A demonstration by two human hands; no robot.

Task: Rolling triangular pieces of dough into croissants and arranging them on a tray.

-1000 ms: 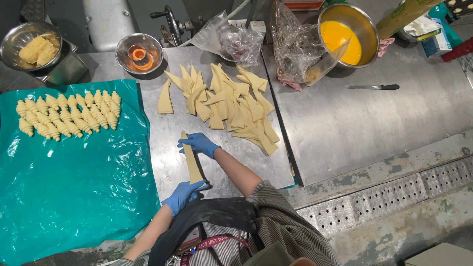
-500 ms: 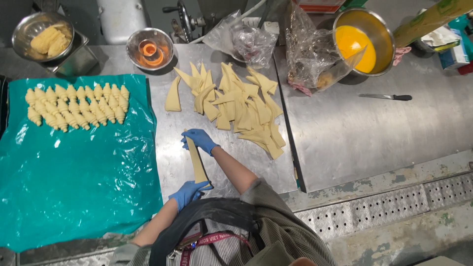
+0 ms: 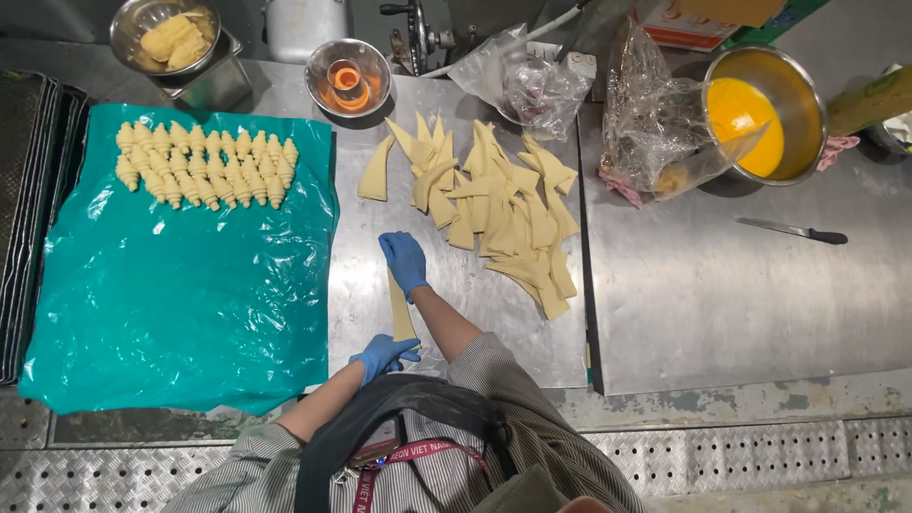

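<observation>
Close to your body, left hand (image 3: pixel 383 355) in blue glove pinches near end of dough strip (image 3: pixel 400 309). Right hand (image 3: pixel 406 262) presses far end flat on steel table (image 3: pixel 665 304). Step looks like stretching strip; next move needs gentle, even pull, no tearing. Farther out: pile of dough triangles (image 3: pixel 494 214), rolled croissants (image 3: pixel 204 166) on teal sheet (image 3: pixel 161 294). Fingertips hidden under gloves, apron.

Commercial bakery kitchen. Stainless steel worktable (image 3: pixel 722 313) carried cut dough triangles (image 3: pixel 494 204), rows of shaped croissants (image 3: pixel 204 166) on teal plastic sheet (image 3: pixel 171 294), egg wash bowl (image 3: pixel 765 114), diamond-plate floor (image 3: pixel 741 456).
</observation>
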